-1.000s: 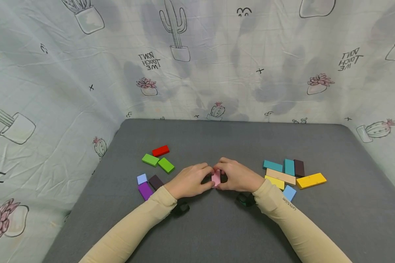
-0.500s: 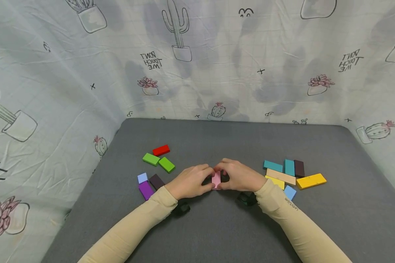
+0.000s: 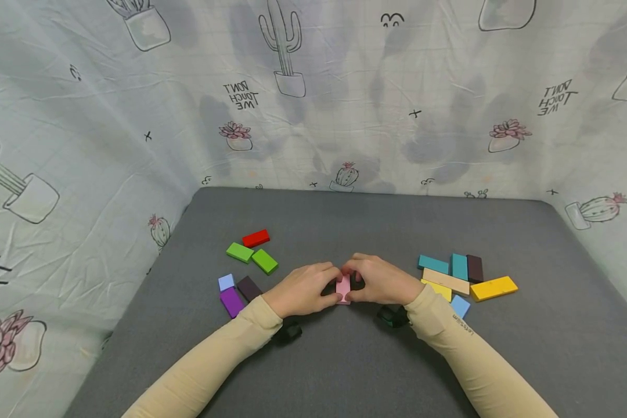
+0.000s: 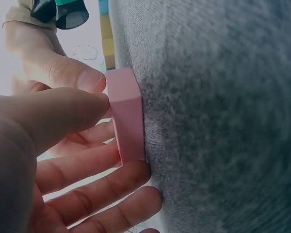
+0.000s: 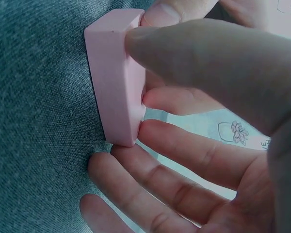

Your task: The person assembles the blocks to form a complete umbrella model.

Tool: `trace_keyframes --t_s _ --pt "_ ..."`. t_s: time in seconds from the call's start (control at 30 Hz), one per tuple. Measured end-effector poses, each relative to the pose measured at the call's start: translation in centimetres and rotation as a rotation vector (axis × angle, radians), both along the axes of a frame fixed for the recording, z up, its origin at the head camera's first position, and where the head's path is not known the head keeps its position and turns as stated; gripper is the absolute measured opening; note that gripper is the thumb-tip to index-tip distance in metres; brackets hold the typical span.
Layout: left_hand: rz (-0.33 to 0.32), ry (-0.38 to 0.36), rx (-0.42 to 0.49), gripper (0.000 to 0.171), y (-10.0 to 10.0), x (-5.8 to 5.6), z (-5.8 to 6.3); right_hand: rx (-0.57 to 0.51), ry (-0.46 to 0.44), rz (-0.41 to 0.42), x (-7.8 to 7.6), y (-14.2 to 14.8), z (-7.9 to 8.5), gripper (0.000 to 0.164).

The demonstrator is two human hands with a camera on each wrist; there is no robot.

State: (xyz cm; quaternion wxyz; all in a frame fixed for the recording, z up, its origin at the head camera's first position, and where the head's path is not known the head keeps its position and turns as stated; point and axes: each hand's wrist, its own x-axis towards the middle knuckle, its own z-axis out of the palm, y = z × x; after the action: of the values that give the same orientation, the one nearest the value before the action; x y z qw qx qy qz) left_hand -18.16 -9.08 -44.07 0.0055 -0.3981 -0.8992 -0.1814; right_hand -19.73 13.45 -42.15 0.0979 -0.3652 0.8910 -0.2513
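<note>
A pink rectangular block (image 3: 343, 287) lies flat on the grey cloth between both hands. My left hand (image 3: 307, 288) holds it from the left, with the thumb on the upper face near the closer end and fingertips at the far end. From the right, my right hand (image 3: 384, 280) holds the same block in a matching way. The left wrist view shows the block (image 4: 128, 119) with its near end and one long side uncovered. In the right wrist view, the lower fingers rest by the far end of the block (image 5: 109, 82).
Left of the hands lie a red block (image 3: 256, 238), two green blocks (image 3: 265, 262), a purple block (image 3: 232, 302), a light blue block and a dark block. On the right, several blocks cluster, including a yellow-orange one (image 3: 494, 288). A printed curtain (image 3: 334, 116) surrounds the table.
The pink block has slid slightly toward the person, with both hands staying on it. The other blocks keep their places; the head view has shifted a little.
</note>
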Motion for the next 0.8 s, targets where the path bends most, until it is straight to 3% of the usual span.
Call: trace_keyframes --t_s 0.8 --pt "-0.013 -0.015 -0.011 0.026 0.12 0.23 -0.16 0.013 -0.008 0.010 -0.08 0.00 -0.03 0.037"
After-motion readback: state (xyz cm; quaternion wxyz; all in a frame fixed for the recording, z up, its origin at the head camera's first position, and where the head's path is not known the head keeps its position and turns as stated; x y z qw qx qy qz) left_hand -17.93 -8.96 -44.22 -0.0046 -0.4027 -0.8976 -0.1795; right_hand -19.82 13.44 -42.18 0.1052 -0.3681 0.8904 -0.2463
